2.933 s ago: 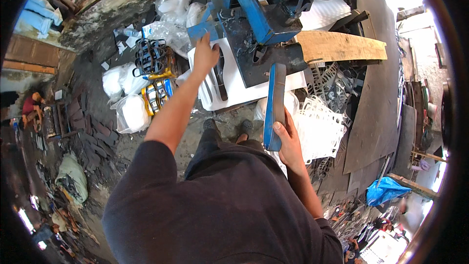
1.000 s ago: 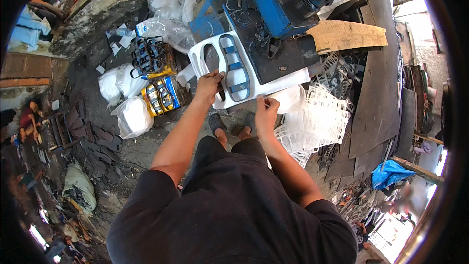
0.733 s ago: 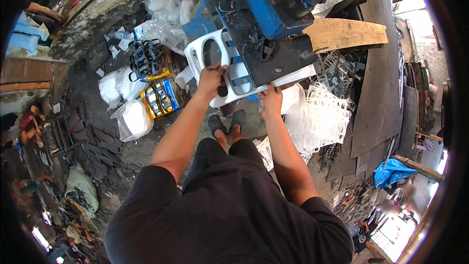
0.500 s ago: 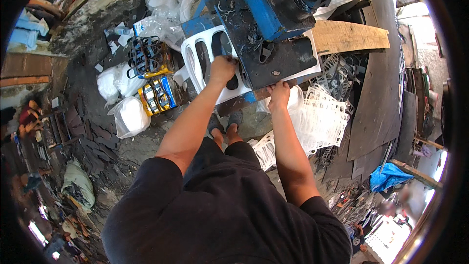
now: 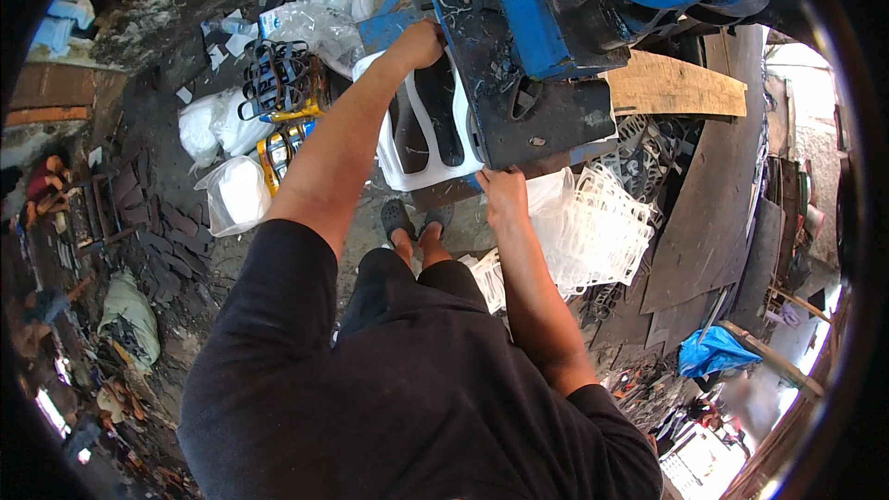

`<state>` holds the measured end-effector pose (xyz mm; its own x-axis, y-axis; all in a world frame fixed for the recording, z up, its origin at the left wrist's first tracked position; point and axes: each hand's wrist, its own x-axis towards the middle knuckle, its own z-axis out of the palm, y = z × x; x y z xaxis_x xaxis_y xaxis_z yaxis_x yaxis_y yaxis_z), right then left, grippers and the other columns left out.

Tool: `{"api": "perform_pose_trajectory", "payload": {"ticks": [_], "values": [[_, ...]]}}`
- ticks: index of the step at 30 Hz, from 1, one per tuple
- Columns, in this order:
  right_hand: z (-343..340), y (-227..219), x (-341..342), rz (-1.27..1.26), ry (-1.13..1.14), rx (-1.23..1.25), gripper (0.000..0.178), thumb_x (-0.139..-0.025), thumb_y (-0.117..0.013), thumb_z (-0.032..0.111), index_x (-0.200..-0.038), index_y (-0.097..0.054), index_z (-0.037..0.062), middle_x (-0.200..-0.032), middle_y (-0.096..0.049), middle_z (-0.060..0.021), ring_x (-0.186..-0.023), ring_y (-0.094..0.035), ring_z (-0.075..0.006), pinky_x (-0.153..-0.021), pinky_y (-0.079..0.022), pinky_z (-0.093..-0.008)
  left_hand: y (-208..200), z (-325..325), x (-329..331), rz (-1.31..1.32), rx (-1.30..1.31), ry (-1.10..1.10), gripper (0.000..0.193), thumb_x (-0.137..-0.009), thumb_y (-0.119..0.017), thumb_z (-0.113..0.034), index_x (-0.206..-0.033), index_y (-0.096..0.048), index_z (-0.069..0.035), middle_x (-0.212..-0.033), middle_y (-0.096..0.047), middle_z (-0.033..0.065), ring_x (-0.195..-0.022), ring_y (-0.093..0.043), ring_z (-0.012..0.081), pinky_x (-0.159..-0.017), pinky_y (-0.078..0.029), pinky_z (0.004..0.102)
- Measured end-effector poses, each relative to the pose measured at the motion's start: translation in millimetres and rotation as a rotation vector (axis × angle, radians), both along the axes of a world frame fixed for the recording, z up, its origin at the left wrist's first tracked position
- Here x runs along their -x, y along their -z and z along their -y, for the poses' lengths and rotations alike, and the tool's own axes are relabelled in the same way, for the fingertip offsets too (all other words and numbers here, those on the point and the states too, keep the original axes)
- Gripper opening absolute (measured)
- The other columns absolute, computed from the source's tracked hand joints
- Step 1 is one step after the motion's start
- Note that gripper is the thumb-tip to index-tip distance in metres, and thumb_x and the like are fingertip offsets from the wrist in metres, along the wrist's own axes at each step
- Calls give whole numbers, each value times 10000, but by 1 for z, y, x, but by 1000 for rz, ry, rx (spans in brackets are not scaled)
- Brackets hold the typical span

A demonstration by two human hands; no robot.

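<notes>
A white sheet [image 5: 389, 165] with long sole-shaped cut-outs lies on the bed of a blue press [image 5: 542, 32], partly under a dark, scuffed plate [image 5: 500, 120]. Dark surface shows through the openings. My left hand [image 5: 421, 44] is closed at the sheet's far edge, beside the plate's left side; its fingertips are partly hidden. At the near edge, by the plate's front corner, my right hand [image 5: 505, 196] pinches the sheet's rim between thumb and fingers. The sheet's far left corner is covered by my left forearm.
White cut-out sheets [image 5: 602, 231] are heaped right of my feet, near dark boards [image 5: 699, 194]. A curved wooden plank [image 5: 681, 83] juts from behind the press. On the left are plastic bags [image 5: 236, 194], black strap pieces [image 5: 278, 74] and scattered dark offcuts [image 5: 171, 231].
My left hand has moved away from me, from the sheet's middle to its far edge. My right hand has slid left along the near edge. The sheet has shifted slightly.
</notes>
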<state>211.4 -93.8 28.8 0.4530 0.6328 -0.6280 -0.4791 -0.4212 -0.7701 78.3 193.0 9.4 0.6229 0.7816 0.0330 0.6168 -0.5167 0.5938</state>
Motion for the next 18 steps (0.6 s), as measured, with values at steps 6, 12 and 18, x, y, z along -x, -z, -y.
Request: {"api": "perform_pose_trajectory", "payload": {"ticks": [6,12,18], "values": [[0,8,35,620,-239,-93,601,-817,-741,85,-1307,-431,-70,-1277,-527,-192,-1172,-530,-356,-1011,-407,-415,-10,-4,12,-74,-99,202,335,-817,-702,-225,-1075,-664,-15,-1082,-660,260,-1019,-620,444,-882,-503,497],[-14,6,49,885,-203,103,654,-831,-758,200,-1246,-443,-196,-1310,-455,-326,-1227,-446,-451,-1075,-327,-476,-48,11,8,-172,74,-6,363,-774,-773,-194,-1073,-688,-6,-1096,-680,208,-1029,-642,402,-871,-526,464],[-14,42,37,1039,-266,116,607,-827,-749,222,-1224,-508,-169,-1309,-498,-334,-1226,-469,-448,-1091,-313,-438,-42,2,11,-222,30,23,304,-818,-709,-160,-1088,-690,-23,-1075,-677,237,-1062,-627,404,-884,-521,471]]}}
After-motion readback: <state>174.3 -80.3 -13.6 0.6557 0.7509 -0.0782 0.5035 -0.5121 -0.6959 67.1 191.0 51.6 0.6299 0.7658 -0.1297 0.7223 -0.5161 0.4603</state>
